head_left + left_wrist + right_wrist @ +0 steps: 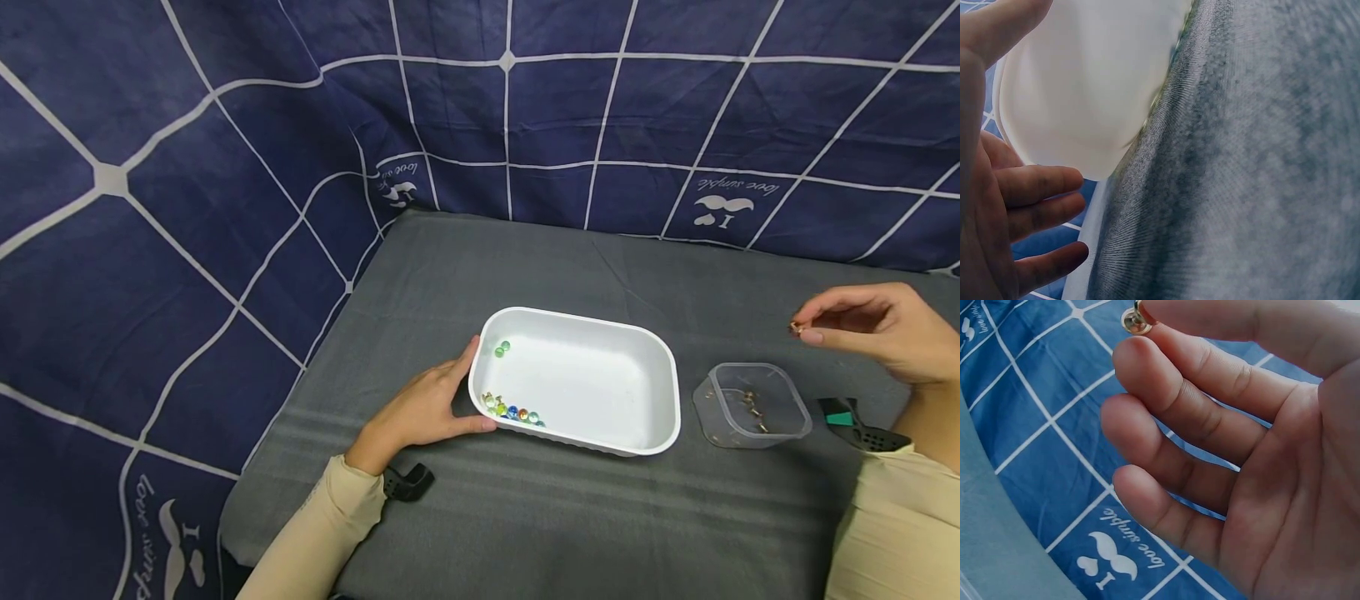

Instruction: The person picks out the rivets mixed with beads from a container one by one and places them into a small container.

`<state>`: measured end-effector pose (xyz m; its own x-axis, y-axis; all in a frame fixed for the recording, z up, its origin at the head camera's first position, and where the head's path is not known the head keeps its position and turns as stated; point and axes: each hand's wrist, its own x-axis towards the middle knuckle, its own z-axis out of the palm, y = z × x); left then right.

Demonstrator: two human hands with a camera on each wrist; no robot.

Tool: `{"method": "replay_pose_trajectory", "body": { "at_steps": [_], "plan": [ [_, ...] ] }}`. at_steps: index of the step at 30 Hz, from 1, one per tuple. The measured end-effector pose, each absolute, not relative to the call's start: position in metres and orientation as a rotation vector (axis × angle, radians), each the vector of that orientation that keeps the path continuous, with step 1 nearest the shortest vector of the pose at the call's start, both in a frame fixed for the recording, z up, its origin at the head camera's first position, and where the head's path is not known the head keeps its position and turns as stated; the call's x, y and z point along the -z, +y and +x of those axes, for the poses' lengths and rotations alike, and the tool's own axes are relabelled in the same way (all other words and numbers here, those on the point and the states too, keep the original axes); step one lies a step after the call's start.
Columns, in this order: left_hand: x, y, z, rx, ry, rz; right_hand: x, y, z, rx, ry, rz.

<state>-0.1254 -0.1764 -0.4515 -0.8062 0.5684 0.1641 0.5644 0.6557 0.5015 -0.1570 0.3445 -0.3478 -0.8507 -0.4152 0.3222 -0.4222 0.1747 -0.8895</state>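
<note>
My left hand (pixel 423 408) rests against the left corner of a white tray (pixel 585 375), thumb along the near side and fingers along the left side. In the left wrist view, the fingers (pixel 1041 187) are fairly straight beside the tray wall. Glass marbles (pixel 513 412) in several colours lie along the tray's near-left edge, with small gold pieces among them. Two green marbles (pixel 502 349) sit farther back. My right hand (pixel 888 329) is raised beyond a clear plastic container (pixel 708 417), pinching a small gold metal stud (pixel 1137 322) between thumb and index finger.
Several gold metal pieces (pixel 752 407) lie in the clear container, right of the tray. Grey cloth (pixel 570 517) covers the table. A dark blue curtain (pixel 555 108) with white lines hangs behind and at the left.
</note>
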Motion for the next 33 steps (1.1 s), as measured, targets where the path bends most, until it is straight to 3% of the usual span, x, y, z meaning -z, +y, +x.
{"method": "replay_pose_trajectory", "body": {
  "at_steps": [11,33],
  "plan": [
    [0.452,-0.176,-0.126,-0.843,2.860,0.968,0.350,0.358,-0.156,-2.067,-2.136,1.107],
    [0.451,-0.176,-0.126,-0.851,2.842,0.964,0.350,0.360,-0.156,-2.035,-2.173,1.125]
  ]
}}
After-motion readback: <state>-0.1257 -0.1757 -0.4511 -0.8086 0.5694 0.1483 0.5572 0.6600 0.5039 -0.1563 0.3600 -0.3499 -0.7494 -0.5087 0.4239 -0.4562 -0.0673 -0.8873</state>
